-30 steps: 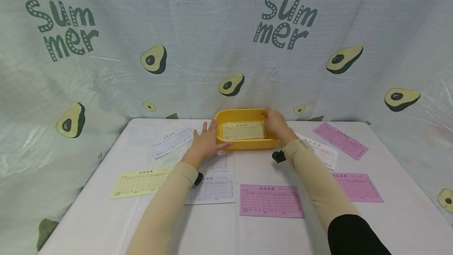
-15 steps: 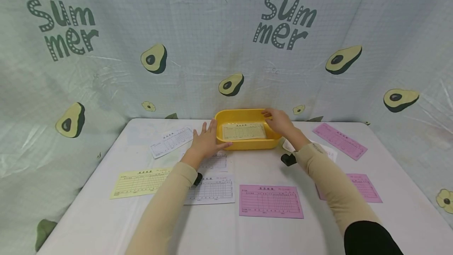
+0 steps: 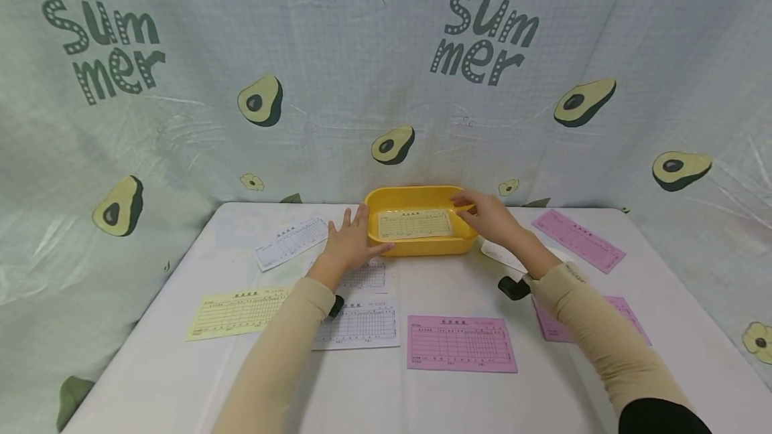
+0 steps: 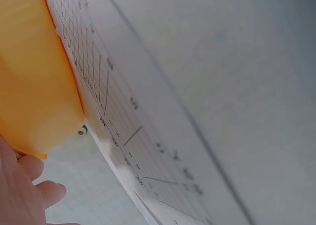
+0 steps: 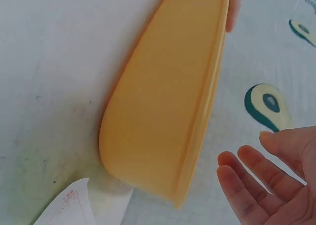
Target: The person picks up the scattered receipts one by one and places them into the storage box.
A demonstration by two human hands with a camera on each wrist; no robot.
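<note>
A yellow plastic basket point(image 3: 422, 247) stands at the far edge of the table with a pale yellow printed slip point(image 3: 415, 224) lying inside. My left hand point(image 3: 348, 248) rests against its left end, fingers spread and thumb along the front wall. Over the right end is my right hand point(image 3: 491, 218), its fingers loosely bent with nothing between them. The right wrist view shows that hand point(image 5: 276, 183) apart from the basket wall point(image 5: 158, 96). In the left wrist view, fingers point(image 4: 32, 167) touch the basket's rim.
Pink slips point(image 3: 461, 343) lie at the front and right. A yellow slip point(image 3: 238, 313) and several white slips point(image 3: 364, 327) lie on the left, partly under the left arm. A white slip point(image 3: 502, 254) and a pink slip point(image 3: 551, 327) are partly covered by the right arm.
My right hand has drawn back to the right from the basket's right end, and its fingers have loosened. The left hand, basket and slip inside have stayed in place.
</note>
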